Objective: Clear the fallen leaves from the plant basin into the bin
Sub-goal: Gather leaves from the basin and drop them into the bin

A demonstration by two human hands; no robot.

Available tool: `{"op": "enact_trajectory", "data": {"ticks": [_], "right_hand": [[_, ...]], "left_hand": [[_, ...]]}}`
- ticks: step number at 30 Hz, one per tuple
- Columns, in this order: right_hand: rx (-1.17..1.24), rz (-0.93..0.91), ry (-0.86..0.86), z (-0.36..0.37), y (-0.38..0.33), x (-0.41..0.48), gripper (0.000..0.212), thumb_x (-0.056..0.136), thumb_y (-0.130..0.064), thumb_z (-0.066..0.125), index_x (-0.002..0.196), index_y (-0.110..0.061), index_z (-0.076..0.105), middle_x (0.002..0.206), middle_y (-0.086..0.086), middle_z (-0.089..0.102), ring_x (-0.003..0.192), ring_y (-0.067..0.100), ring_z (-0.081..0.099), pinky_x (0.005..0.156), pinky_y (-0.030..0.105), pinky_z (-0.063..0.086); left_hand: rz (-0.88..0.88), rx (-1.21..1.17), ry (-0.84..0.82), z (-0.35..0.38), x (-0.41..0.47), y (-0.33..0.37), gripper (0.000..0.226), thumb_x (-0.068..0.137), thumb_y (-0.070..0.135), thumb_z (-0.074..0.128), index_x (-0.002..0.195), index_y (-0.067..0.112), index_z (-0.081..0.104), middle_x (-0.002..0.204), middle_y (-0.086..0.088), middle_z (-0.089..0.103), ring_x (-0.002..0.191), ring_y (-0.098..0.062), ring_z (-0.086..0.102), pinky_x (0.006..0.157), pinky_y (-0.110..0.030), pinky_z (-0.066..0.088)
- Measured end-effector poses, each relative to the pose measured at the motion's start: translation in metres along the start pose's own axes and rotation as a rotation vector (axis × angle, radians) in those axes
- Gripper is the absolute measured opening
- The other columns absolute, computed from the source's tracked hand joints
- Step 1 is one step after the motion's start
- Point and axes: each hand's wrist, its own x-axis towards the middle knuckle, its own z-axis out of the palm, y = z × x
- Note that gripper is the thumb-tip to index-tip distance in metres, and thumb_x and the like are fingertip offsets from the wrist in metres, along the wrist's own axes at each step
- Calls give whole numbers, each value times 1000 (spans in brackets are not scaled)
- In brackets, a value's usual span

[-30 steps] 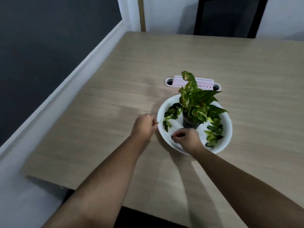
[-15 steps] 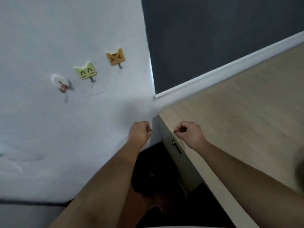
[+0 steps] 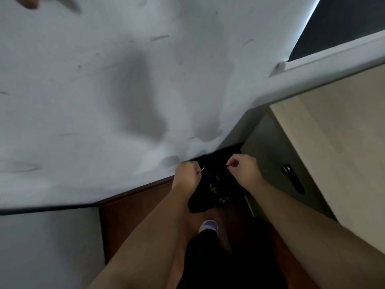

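The black bin (image 3: 208, 203) stands on the floor between the white wall and the desk, with a few yellow-green fallen leaves (image 3: 213, 184) lying inside it. My left hand (image 3: 187, 174) hovers over the bin's left rim as a fist, and a thin pale leaf stem (image 3: 202, 169) sticks out of it. My right hand (image 3: 243, 167) is over the bin's right side, fingers curled and thumb near the forefinger. No leaf shows between them. The plant basin is out of view.
The white wall (image 3: 104, 101) fills the left and top. The wooden desk top (image 3: 337, 132) is at the right, its grey side panel carrying a black handle (image 3: 291, 180). My foot in a purple shoe (image 3: 208, 225) stands on the brown floor (image 3: 133, 222).
I have turned away from the table and the plant basin and now look down. Both hands moved from the basin to above the bin, still curled.
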Motion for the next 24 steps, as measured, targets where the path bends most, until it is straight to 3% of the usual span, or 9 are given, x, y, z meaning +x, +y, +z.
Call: {"op": "enact_trajectory", "data": {"ticks": [4, 7, 9, 11, 16, 20, 24], "right_hand": [[-17, 42, -118, 18, 11, 17, 24, 91, -6, 52, 109, -8, 67, 124, 12, 62, 111, 27, 59, 90, 25, 45], [6, 80, -104, 10, 12, 12, 30, 95, -5, 43, 117, -10, 63, 134, 14, 54, 108, 32, 58, 87, 29, 48], [36, 84, -88, -3, 7, 3, 30, 96, -5, 41, 117, -11, 62, 133, 14, 55, 103, 32, 59, 81, 33, 52], [57, 72, -73, -19, -1, -6, 29, 96, -6, 40, 112, -13, 64, 128, 13, 58, 103, 29, 59, 77, 28, 48], [37, -55, 62, -87, -35, -42, 22, 93, -13, 47, 103, -13, 67, 113, 8, 68, 104, 22, 61, 83, 17, 39], [59, -136, 231, -156, -39, -90, 17, 89, -14, 54, 96, -12, 70, 106, 7, 72, 98, 20, 64, 74, 12, 35], [147, -140, 403, -229, -1, -151, 13, 86, -12, 59, 92, -11, 71, 96, 5, 73, 84, 13, 62, 76, 13, 37]], "left_hand": [[-20, 7, -153, 14, 23, -9, 39, 87, 8, 53, 126, 7, 55, 117, -17, 67, 108, -30, 62, 92, -32, 48], [-37, -15, -207, 11, 21, -13, 49, 90, 4, 45, 138, 4, 42, 131, -20, 58, 121, -31, 55, 102, -29, 43], [-34, -31, -186, 1, 12, -9, 47, 90, 4, 44, 137, 5, 44, 135, -18, 56, 123, -30, 53, 105, -28, 41], [-10, -11, -141, -11, 3, 0, 43, 89, 6, 46, 132, 7, 50, 130, -17, 60, 118, -30, 57, 101, -29, 44], [92, 40, -25, -52, -22, 60, 36, 89, 13, 51, 124, 10, 57, 125, -13, 64, 112, -30, 60, 100, -31, 47], [249, 94, 72, -71, -50, 136, 30, 89, 16, 50, 117, 15, 61, 120, -12, 66, 111, -31, 60, 98, -38, 49], [494, 167, 87, -52, -92, 231, 28, 87, 17, 51, 112, 18, 63, 118, -8, 67, 109, -29, 61, 94, -36, 51]]}}
